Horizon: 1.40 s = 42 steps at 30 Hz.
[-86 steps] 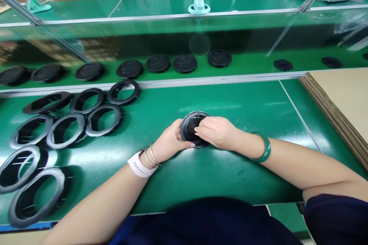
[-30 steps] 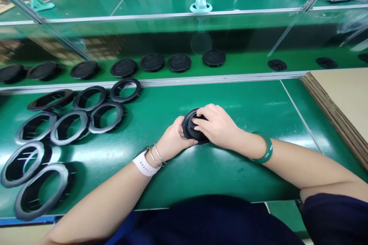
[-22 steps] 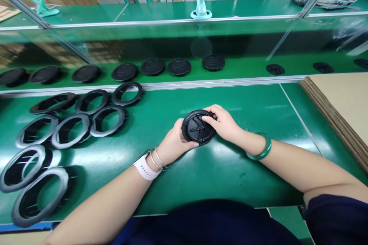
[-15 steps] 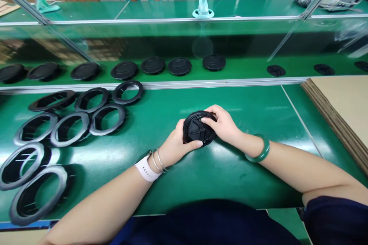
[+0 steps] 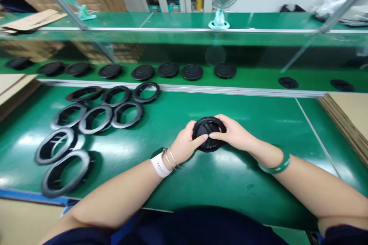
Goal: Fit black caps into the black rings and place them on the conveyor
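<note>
Both hands were on it: the left hand (image 5: 186,141) and the right hand (image 5: 234,134) closed around a black moulded plastic disc (image 5: 207,127), one from each side, fingers curled over its rim, and neither grip was wide, each wrapped snugly on the part. The disc sat low at the middle of the green bench (image 5: 258,187), right in front of the person, and it looked light and stiff, a rigid piece with a slick surface and ribs across its face. The outer rim was the place to hold it, where fingers could hook the edge without slipping on the smooth face. Off to the left lay black rings with grey rims (image 5: 113,115), and a row of black round lids (image 5: 192,72) ran along the far side of a glass panel. The fingers covered much of the face, and the underside was out of sight. Whether the disc touched the bench, I couldn't tell!
</note>
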{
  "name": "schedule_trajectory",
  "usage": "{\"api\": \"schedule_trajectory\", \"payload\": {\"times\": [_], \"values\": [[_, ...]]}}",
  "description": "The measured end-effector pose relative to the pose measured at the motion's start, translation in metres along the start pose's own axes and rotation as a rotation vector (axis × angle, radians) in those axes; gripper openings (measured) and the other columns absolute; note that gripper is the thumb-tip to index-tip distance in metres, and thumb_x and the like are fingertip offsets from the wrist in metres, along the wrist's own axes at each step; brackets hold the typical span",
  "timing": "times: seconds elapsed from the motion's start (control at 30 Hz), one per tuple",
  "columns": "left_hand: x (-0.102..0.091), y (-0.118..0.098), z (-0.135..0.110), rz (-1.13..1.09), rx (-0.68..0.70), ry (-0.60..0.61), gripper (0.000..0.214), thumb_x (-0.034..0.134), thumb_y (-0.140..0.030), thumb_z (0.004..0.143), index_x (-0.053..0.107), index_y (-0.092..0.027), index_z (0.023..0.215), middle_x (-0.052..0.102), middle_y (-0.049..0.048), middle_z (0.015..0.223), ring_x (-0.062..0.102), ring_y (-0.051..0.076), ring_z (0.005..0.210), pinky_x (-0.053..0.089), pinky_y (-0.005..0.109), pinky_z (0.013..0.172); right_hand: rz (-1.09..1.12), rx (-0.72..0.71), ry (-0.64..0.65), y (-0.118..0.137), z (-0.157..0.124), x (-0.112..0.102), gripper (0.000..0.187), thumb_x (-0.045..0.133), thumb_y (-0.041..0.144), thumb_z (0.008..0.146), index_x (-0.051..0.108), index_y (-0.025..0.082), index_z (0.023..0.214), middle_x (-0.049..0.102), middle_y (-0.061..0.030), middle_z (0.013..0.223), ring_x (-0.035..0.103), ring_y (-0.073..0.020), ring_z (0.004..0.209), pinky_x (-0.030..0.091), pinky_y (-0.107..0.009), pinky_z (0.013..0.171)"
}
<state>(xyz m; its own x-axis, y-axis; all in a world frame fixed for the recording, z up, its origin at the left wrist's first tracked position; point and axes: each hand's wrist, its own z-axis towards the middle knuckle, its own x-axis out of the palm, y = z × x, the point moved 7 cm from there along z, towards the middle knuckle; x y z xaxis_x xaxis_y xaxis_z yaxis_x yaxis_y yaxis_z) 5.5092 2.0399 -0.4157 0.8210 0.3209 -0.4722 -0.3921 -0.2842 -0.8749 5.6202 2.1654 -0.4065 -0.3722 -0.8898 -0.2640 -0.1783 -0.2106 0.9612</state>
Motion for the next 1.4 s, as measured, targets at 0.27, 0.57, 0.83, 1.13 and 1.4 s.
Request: {"api": "schedule_trajectory", "payload": {"times": [0.27,0.57,0.83,1.13,1.4], "values": [[0.003,0.0,-0.003,0.013,-0.003,-0.01,0.04,0.063,-0.048,0.086,0.053,-0.019,0.111,0.068,0.0081,0.104,0.066,0.027,0.095,0.051,0.039,0.081,-0.18,0.066,-0.124,-0.017,0.001,0.001,0.044,0.075,0.047,0.075,0.06,0.021,0.107,0.069,-0.0067,0.104,0.065,-0.0281,0.097,0.049,-0.041,0.086],[-0.124,-0.003,0.003,0.504,0.114,-0.477,0.07,0.058,-0.057,0.088,0.041,-0.025,0.147,0.047,0.0135,0.151,0.034,0.035,0.144,0.025,0.057,0.119,0.45,0.189,-0.311,-0.045,0.026,-0.038,0.066,0.094,0.045,0.054,0.065,0.018,0.106,0.071,-0.0078,0.109,0.067,-0.0241,0.099,0.057,-0.029,0.08],[-0.216,0.075,0.011,0.789,-0.448,-0.45,0.067,0.04,-0.073,0.088,0.042,-0.042,0.148,0.031,0.013,0.162,0.016,0.051,0.148,0.015,0.085,0.101,0.648,0.158,-0.344,-0.043,0.032,-0.047,0.061,0.097,0.036,0.051,0.069,0.016,0.101,0.073,-0.0081,0.103,0.07,-0.0215,0.089,0.06,-0.024,0.071],[-0.08,0.01,-0.012,0.742,-0.145,-0.226,0.068,0.046,-0.078,0.083,0.046,-0.047,0.143,0.026,0.0075,0.164,0.013,0.044,0.152,0.018,0.077,0.109,0.698,0.088,-0.492,-0.068,0.036,-0.103,0.05,0.089,0.036,0.059,0.073,0.024,0.105,0.066,-0.0101,0.126,0.059,-0.0316,0.122,0.054,-0.04,0.101],[-0.194,0.027,-0.099,0.819,-0.22,-0.593,0.068,0.046,-0.062,0.093,0.03,-0.037,0.154,0.02,0.0081,0.166,0.008,0.039,0.154,0.009,0.076,0.113,0.747,0.053,-0.657,-0.068,0.025,-0.141,0.016,0.08,0.034,0.075,0.076,0.035,0.09,0.05,-0.0067,0.146,0.04,-0.0231,0.14,0.041,-0.032,0.109]]}}
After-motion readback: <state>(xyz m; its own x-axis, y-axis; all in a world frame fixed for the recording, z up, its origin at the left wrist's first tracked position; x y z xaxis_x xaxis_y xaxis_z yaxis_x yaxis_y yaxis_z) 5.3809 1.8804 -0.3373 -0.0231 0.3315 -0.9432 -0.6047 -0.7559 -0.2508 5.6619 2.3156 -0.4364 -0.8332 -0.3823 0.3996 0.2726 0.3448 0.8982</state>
